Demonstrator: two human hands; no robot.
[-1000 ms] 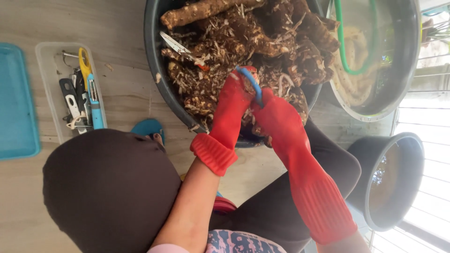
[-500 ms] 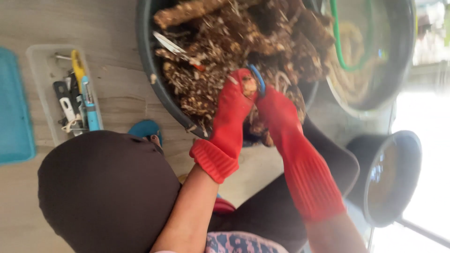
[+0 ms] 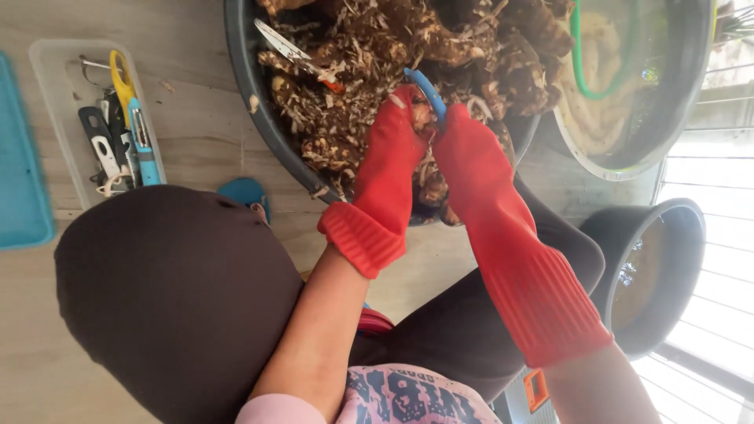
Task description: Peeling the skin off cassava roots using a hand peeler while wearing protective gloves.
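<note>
- Far left of the big dark basin [image 3: 250, 74], a teal tray [image 3: 22, 157] lies flat on the wooden floor [image 3: 196, 133].
- Between that tray and the basin sits a clear plastic box [image 3: 59, 71] of small tools – peelers with yellow, blue and black handles.
- A bent knee in dark brown cloth [image 3: 173, 298] fills the foreground below and left of the basin.
- The basin holds a heap of muddy brown roots [image 3: 353, 86] and peelings; a metal blade with a red tip [image 3: 294, 53] lies on the heap.
- The left hand [image 3: 389, 157], in a red rubber glove, is closed around a small root [image 3: 420, 118] over the basin's near rim.
- The right hand [image 3: 467, 161], also gloved in red, is clamped on a blue-handled peeler [image 3: 428, 90] – its blade touches that root.
- Right of the basin stands a steel bowl [image 3: 675, 118] with pale peeled pieces and a green hose.
- Below that bowl, right of the basin, sits a dark bucket [image 3: 652, 275].
</note>
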